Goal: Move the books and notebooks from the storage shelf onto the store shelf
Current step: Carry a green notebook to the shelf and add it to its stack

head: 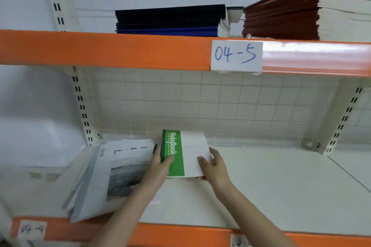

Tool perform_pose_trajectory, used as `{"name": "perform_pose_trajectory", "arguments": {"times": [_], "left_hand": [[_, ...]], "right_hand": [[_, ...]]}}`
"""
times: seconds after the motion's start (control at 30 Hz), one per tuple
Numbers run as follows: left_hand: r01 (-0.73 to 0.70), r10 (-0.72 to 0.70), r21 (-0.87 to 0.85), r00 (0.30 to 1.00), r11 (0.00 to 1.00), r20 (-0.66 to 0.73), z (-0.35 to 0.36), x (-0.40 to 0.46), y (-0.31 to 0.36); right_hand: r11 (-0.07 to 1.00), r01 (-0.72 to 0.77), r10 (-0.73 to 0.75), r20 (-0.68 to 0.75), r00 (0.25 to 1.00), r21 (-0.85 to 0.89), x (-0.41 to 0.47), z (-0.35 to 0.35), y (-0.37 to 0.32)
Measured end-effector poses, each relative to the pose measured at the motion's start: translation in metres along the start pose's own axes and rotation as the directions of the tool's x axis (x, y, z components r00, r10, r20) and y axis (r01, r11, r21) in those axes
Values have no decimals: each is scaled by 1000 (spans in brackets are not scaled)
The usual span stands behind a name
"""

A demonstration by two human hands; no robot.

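The lower shelf (261,182), tagged 04-4 on its orange front rail, is mostly bare to the right, so there is room to lay stock flat. Above, the 04-5 shelf (120,50) carries dark blue (168,20) and maroon stacks (281,16). At near left a fanned grey pile of books (112,174) lies loosely. Just right of it sits the green-and-white notebook (180,154). The left hand (160,164) grips its spine edge and the right hand (212,164) its right side (probably squaring it; lifted or resting, I cannot tell).

red stack (281,18) cut right | bottom label (240,241) cropped | "Tim…Me…ory" book (120,166) title incomplete
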State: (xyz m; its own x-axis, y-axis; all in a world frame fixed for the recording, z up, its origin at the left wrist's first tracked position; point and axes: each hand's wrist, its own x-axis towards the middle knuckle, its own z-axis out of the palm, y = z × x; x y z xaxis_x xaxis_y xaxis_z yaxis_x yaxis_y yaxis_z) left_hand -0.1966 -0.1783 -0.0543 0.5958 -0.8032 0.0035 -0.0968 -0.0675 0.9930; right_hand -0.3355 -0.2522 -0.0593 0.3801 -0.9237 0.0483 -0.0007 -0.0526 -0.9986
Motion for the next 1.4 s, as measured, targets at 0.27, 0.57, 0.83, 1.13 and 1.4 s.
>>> {"name": "perform_pose_trajectory", "arguments": {"times": [0.27,0.57,0.83,1.13,1.4], "left_hand": [[-112,113,64,993,992,-18,109,-33,16],[-76,74,5,984,997,160,235,-83,32],[-52,61,-36,945,998,321,337,-123,54],[-71,99,-89,926,993,364,432,-164,65],[-52,112,-140,878,989,466,524,-193,70]], "right_hand": [[991,24,-40,-121,992,-131,-24,-107,-4],[992,-20,-17,-295,955,-121,-58,-245,-4],[991,-26,-31,-416,909,-129,-85,-358,-4],[991,-48,-22,-497,868,-127,-112,-456,-12],[985,-71,-41,-612,790,-158,-134,-542,-3]]}}
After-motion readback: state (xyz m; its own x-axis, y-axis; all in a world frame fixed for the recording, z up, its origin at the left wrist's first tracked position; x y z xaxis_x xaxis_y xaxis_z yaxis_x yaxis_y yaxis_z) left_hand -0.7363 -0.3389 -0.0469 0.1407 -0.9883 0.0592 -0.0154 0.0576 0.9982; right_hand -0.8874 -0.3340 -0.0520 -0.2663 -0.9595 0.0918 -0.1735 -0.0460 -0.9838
